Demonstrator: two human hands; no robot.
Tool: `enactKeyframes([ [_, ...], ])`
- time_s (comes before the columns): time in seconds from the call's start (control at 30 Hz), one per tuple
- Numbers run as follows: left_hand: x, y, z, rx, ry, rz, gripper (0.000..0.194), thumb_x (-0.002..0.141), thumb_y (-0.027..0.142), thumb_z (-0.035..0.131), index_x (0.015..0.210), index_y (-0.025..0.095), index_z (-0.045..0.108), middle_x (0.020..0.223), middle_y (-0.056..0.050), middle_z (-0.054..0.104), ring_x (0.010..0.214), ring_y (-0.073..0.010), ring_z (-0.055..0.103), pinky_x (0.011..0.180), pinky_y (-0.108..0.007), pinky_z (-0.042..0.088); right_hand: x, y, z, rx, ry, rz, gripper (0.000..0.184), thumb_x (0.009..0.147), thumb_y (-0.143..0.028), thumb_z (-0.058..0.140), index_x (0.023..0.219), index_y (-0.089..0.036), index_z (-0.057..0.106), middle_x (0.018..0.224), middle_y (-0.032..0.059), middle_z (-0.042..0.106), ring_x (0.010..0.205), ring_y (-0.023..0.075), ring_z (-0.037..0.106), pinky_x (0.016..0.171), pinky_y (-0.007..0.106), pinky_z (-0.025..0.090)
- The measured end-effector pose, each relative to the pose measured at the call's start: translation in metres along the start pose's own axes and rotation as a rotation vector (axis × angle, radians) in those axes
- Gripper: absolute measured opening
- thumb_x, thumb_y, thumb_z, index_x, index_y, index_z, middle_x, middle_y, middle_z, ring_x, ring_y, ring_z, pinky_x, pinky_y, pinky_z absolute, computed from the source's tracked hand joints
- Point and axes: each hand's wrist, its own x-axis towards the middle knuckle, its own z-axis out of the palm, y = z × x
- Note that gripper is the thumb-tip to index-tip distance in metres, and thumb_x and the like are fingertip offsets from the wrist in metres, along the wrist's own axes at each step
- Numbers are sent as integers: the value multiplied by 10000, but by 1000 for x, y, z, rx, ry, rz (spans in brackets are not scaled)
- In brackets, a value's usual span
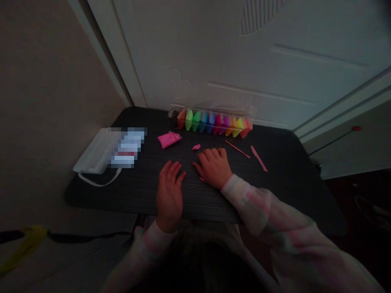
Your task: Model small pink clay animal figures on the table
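Observation:
My left hand point(170, 195) is open near the table's front edge, fingers apart and slightly curled, holding nothing I can see. My right hand point(214, 167) lies palm down on the dark table point(128, 195), its fingers stretched forward and its thumb out to the left. A bit of pink clay-like material point(202, 179) shows beside its lower edge; what lies under the palm is hidden. Just beyond the fingers is a small pink lump point(196, 147). Farther left lies a pink packet point(169, 139). Two thin pink tools, a stick point(237, 149) and a flat knife-shaped one point(259, 158), rest to the right.
A clear bag point(210, 121) of many-coloured packets lines the back of the table against a white panel point(195, 49) with heart patterns. At the left sits a translucent plastic case point(96, 152) with a white handle point(100, 184), beside a blurred-out patch.

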Motion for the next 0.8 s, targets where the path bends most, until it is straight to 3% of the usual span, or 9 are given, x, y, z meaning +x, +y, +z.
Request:
enactKeyframes([
  [0.17,0,0,1,-2,10,-21,336,824,458,403,1006,219,551,1123,-97,580,1124,-208,503,938,-383,402,0,0,-1,46,-6,-114,249,891,-329,370,870,-173,561,846,73,586,789,210,444,730,385,242],
  [0.3,0,0,1,-25,2,-11,342,825,464,404,997,212,560,1122,-99,583,1120,-208,506,928,-373,412,-1,-1,1,14,1,-1,260,885,-341,378,875,-161,565,893,97,589,819,230,447,732,393,245],
  [0.43,0,1,1,-36,16,-27,349,822,468,416,1001,205,561,1107,-98,591,1103,-199,518,908,-357,426,-2,-1,-1,99,-16,-45,288,878,-392,388,889,-172,573,899,89,594,819,227,464,739,391,270],
  [0.53,0,0,0,-21,18,-22,356,821,471,413,1003,203,559,1120,-100,585,1108,-201,516,904,-360,430,-1,8,-12,284,75,102,301,868,-406,403,916,-159,568,922,98,587,853,231,482,742,382,314],
  [0.67,1,-3,-2,28,-14,12,287,805,404,472,996,210,562,1098,-90,595,1086,-199,530,885,-357,442,-5,35,-37,699,261,345,230,883,-340,377,874,-174,536,834,50,555,792,175,509,698,318,397],
  [0.73,1,-6,-4,87,-31,40,247,776,340,531,987,217,569,1091,-72,596,1075,-192,534,878,-346,445,-14,46,-48,803,188,393,179,860,-327,430,854,-185,539,797,29,551,747,158,515,673,297,415],
  [0.8,1,-6,-6,233,-59,70,239,758,300,560,984,222,578,1089,-54,595,1062,-187,538,885,-343,440,-30,52,-53,827,21,392,148,832,-314,488,868,-187,555,806,27,566,739,155,529,675,296,433],
])
